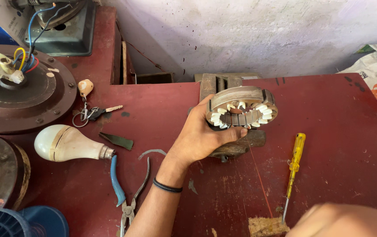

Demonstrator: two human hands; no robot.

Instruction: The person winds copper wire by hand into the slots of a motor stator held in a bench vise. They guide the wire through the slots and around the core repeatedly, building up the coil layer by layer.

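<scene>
The left hand (203,138) grasps a ring-shaped metal motor stator (242,107) with white insulating inserts in its slots, thumb across the near rim and fingers behind the far side, holding it tilted just above a small metal block (236,147) on the dark red table (337,131). The right hand (344,220) shows only as a blurred patch at the lower right edge, so its grip cannot be told; a yellow-handled screwdriver (294,166) lies just beside it. To the left of the grasping hand's wrist lie blue-handled pliers (127,193), a white bulb (67,143) and a bunch of keys (89,112).
</scene>
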